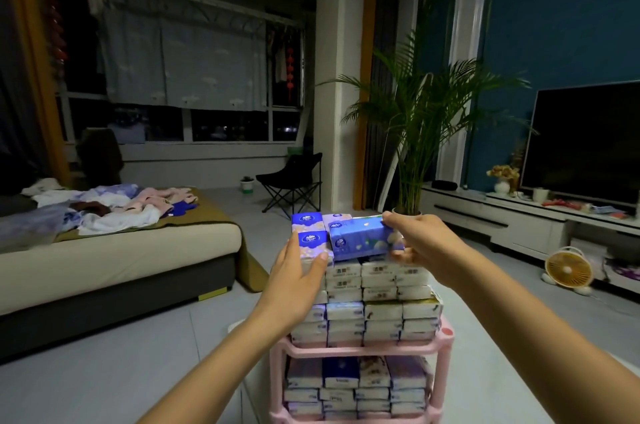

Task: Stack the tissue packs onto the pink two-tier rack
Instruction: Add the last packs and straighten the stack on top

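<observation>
While seating blue pack (360,238) gripped in R hand (419,236), braces pile (377,285) w/ flat L hand (298,271), prob. vs tipping.

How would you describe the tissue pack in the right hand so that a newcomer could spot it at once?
Find the pink two-tier rack on the floor in the foreground. On top of its pile, the right hand grips the blue pack; it is bright blue, unlike the pale purple packs beside it and the white packs beneath.
</observation>
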{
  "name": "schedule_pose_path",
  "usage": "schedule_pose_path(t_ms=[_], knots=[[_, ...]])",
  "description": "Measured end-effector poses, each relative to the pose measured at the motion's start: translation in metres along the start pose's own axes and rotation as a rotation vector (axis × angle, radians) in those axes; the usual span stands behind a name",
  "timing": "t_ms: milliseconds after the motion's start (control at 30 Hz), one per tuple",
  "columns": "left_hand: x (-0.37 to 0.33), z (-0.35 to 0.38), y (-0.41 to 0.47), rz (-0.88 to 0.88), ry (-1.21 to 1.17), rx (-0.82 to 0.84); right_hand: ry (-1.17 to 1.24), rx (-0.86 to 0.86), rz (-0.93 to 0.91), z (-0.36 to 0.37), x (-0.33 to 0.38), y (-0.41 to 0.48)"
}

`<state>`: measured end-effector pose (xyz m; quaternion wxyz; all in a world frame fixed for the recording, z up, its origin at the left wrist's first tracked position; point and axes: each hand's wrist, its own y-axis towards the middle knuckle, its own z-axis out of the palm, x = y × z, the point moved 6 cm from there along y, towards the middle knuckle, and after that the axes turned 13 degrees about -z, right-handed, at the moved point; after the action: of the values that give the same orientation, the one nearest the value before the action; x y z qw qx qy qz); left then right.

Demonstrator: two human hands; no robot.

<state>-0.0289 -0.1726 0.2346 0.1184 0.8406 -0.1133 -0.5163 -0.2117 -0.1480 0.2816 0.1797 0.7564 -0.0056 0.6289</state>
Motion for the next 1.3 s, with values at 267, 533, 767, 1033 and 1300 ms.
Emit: schedule_pose_path(t_ms=[267,533,767,1033,1300], knots=[[0.000,-0.001,-0.001,-0.002,-0.018,0.010,-0.245,0.012,-0.002,-0.004,0.000,-0.009],[0.003,-0.002,-0.003,-0.075,-0.060,0.028,-0.344,0.050,-0.044,-0.007,0.000,-0.017],[-0.045,-0.005,-0.059,0.223,0.155,-0.226,-0.382,0.113,-0.112,-0.056,-0.004,-0.067],[-0.093,0.165,-0.195,0.351,0.185,0.505,-0.547,-0.083,0.173,-0.236,-0.073,-0.247],[-0.131,0.314,-0.327,0.376,0.255,1.036,-1.135,-0.320,0.641,-0.413,-0.142,-0.455]])
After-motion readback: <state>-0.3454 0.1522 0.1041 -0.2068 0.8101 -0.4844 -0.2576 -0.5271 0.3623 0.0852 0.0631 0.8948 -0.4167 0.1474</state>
